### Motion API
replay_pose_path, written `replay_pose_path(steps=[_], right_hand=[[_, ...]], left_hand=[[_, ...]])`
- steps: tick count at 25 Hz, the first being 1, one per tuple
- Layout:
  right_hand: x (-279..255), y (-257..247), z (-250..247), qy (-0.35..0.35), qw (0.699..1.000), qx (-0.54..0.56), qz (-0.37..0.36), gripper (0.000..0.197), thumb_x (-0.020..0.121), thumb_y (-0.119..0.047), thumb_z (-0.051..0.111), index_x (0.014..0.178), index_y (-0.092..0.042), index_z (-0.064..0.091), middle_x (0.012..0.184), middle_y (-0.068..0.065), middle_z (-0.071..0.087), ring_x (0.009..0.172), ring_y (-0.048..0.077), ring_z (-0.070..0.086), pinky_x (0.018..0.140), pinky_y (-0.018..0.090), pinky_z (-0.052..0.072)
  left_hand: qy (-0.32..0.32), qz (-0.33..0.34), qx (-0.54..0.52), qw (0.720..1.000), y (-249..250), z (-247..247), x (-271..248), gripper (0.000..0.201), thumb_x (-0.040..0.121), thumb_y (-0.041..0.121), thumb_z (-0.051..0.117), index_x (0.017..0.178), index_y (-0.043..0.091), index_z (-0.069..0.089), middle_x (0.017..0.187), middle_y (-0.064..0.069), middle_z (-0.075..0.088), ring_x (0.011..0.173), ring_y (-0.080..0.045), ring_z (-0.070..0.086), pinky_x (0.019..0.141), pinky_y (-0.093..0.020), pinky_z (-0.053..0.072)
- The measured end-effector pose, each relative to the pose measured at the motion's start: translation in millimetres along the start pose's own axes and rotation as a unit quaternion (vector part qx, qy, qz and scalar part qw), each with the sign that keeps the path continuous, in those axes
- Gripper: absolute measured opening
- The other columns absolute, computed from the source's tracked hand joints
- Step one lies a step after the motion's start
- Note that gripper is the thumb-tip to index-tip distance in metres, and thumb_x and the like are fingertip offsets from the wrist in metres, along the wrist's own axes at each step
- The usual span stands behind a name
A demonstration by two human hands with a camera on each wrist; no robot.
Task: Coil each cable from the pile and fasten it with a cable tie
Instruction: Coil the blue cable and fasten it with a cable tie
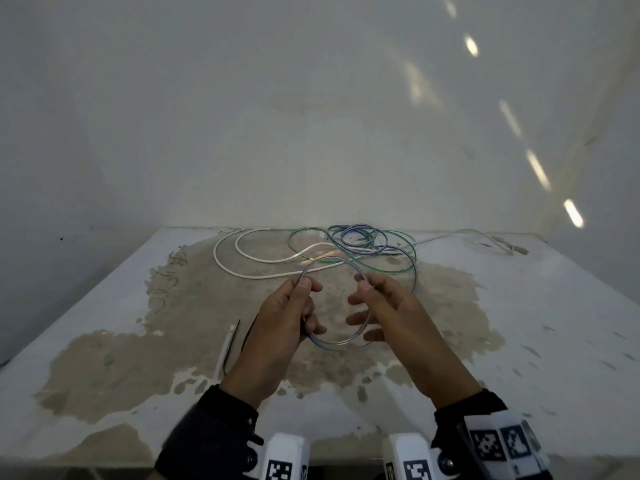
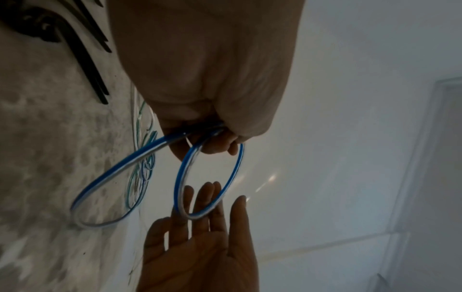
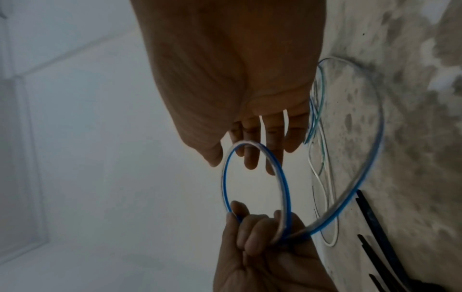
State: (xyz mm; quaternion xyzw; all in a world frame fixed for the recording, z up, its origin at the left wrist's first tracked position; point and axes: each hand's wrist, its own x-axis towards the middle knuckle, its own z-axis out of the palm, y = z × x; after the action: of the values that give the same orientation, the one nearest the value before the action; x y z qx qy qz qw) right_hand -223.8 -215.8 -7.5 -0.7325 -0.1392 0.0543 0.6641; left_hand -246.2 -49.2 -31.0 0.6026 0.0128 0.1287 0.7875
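A blue-and-white cable is wound into a small loop (image 1: pixel 332 344) held above the table. My left hand (image 1: pixel 306 289) grips the loop's left side with curled fingers, seen closely in the right wrist view (image 3: pixel 262 237). My right hand (image 1: pixel 360 299) has straight fingers spread against the loop's right side (image 2: pixel 197 215), with the thumb apart from it. The cable's free length (image 3: pixel 375 158) trails back to the pile (image 1: pixel 360 237) of blue, green and white cables at the table's far edge. Black and white cable ties (image 1: pixel 230 344) lie left of my left wrist.
A long white cable (image 1: pixel 242 258) curves across the far left of the stained table (image 1: pixel 104 306), and another white lead (image 1: pixel 485 237) runs to the far right. Plain walls close in behind and at both sides.
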Motion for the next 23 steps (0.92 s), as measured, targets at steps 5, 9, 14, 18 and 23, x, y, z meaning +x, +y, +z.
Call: replay_pose_path(steps=[5, 9, 14, 18, 23], right_hand=[[14.5, -5.0, 0.7, -0.053, 0.998, -0.013, -0.020, 0.025, 0.106, -0.028, 0.045, 0.106, -0.020, 0.069, 0.069, -0.003, 0.064, 0.067, 0.015, 0.067, 0.060, 0.026, 0.049], [25.5, -4.7, 5.5, -0.093, 0.996, -0.005, 0.005, 0.022, 0.104, -0.022, 0.050, 0.104, -0.017, 0.072, 0.069, 0.000, 0.061, 0.063, 0.015, 0.066, 0.052, 0.025, 0.049], [38.2, 0.6, 16.9, -0.054, 0.998, -0.024, -0.008, 0.011, 0.087, -0.031, 0.076, 0.097, -0.026, 0.077, 0.069, -0.006, 0.068, 0.062, 0.011, 0.069, 0.047, 0.024, 0.049], [39.8, 8.5, 25.9, -0.049, 0.999, -0.002, 0.012, 0.017, 0.083, -0.033, 0.080, 0.097, -0.024, 0.079, 0.073, -0.001, 0.075, 0.060, 0.012, 0.069, 0.046, 0.026, 0.046], [37.5, 17.9, 16.8, -0.042, 0.998, 0.037, 0.043, 0.015, 0.085, -0.032, 0.077, 0.098, -0.023, 0.079, 0.084, 0.002, 0.078, 0.062, 0.010, 0.066, 0.049, 0.025, 0.044]], left_hand=[[-0.066, -0.040, 0.024, 0.997, 6.4, 1.4, 0.0, 0.025, 0.106, 0.025, 0.039, 0.094, 0.013, 0.058, 0.061, 0.005, 0.033, 0.048, -0.009, 0.034, 0.057, -0.030, 0.051], [-0.068, -0.069, 0.006, 0.995, 8.0, -5.2, 6.0, 0.023, 0.107, 0.024, 0.037, 0.099, 0.014, 0.057, 0.062, 0.005, 0.029, 0.049, -0.009, 0.026, 0.057, -0.030, 0.044], [-0.039, -0.073, 0.001, 0.997, 3.8, -15.2, 10.9, 0.013, 0.106, 0.016, 0.035, 0.101, 0.009, 0.045, 0.066, 0.003, 0.039, 0.052, -0.010, 0.033, 0.056, -0.030, 0.042], [-0.057, -0.064, 0.066, 0.994, 3.4, -16.1, 14.5, 0.012, 0.106, 0.018, 0.036, 0.104, 0.009, 0.044, 0.068, 0.004, 0.043, 0.052, -0.008, 0.035, 0.057, -0.026, 0.041], [-0.092, -0.093, 0.063, 0.989, 2.9, -7.3, 18.4, 0.011, 0.107, 0.019, 0.035, 0.102, 0.011, 0.042, 0.066, 0.005, 0.046, 0.053, -0.009, 0.034, 0.057, -0.027, 0.037]])
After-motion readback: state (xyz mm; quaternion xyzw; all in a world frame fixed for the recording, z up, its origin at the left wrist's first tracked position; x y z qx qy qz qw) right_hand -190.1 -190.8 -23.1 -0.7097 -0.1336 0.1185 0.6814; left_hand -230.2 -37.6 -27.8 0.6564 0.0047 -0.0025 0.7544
